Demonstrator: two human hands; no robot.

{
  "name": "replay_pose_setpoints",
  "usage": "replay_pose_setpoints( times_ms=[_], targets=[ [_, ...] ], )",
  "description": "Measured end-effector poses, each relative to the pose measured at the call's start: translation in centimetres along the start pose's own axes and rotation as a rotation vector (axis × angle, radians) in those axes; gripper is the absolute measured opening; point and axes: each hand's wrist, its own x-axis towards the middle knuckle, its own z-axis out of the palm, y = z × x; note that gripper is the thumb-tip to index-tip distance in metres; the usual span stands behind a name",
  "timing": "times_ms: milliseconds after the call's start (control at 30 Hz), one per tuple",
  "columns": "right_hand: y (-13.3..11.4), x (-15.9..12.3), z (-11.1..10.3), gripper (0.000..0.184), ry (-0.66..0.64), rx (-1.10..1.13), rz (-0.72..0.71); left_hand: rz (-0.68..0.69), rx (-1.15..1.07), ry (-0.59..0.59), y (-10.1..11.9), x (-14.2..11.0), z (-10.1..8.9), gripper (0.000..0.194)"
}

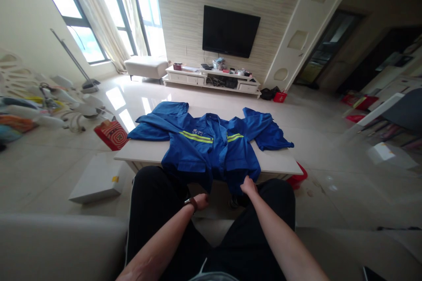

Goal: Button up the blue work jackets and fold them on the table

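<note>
A blue work jacket with yellow-and-grey reflective stripes lies spread on a low white table, its front facing up and its collar away from me. The sleeves reach out to both sides, and the lower hem hangs over the near edge. My right hand is closed on the hem at the jacket's lower right. Between my knees, my left hand is closed at the jacket's lower front corner, which is drawn down to a point there. Its fingertips are mostly hidden. A watch is on my left wrist.
A white box and a red patterned bag stand on the floor left of the table. Something red is by its right end. Beyond are a low TV cabinet and a wall-mounted television.
</note>
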Motion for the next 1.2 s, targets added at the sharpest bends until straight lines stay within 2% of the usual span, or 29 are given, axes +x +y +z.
replay_pose_setpoints(
  times_ms=[167, 267, 367, 500, 567, 667, 767, 900, 1133, 1200],
  targets=[
    [-0.3, 0.2, -1.0, 0.032, 0.134, 0.313, -0.005, 0.004, -0.031, -0.021, -0.1, 0.1, 0.1, 0.021],
    [-0.1, -0.1, -2.0, 0.031, 0.253, 0.513, -0.063, 0.01, -0.113, -0.029, 0.2, 0.4, 0.2, 0.026],
    [0.0, -0.6, -2.6, 0.034, 0.346, 0.694, -0.137, -0.003, -0.346, -0.107, 0.8, 0.9, 0.3, 0.041],
    [-0.4, -1.3, -2.6, 0.035, 0.422, 0.874, -0.214, 0.034, -0.889, -0.175, 2.0, 1.6, 0.3, 0.06],
    [-0.7, -1.4, -2.6, 0.036, 0.449, 0.936, -0.234, 0.009, -1.067, -0.173, 2.8, 1.9, 0.7, 0.067],
    [-0.9, -1.5, -2.8, 0.037, 0.49, 1.006, -0.248, -0.097, -1.168, -0.089, 4.4, 2.7, 2.0, 0.065],
    [-0.7, -1.6, -3.1, 0.035, 0.521, 1.04, -0.263, -0.117, -1.266, 0.033, 6.2, 3.8, 3.7, 0.058],
    [-0.2, -2.0, -3.2, 0.031, 0.536, 1.002, -0.278, -0.077, -1.3, 0.123, 7.6, 4.9, 5.3, 0.055],
    [-0.6, -2.8, -2.8, 0.014, 0.637, 0.778, -0.263, -0.056, -1.29, 0.266, 7.4, 5.5, 5.7, 0.055],
    [-1.0, -3.2, -2.6, 0.01, 0.603, 0.657, -0.314, -0.053, -1.275, 0.291, 7.2, 5.4, 5.5, 0.057]
  ],
)
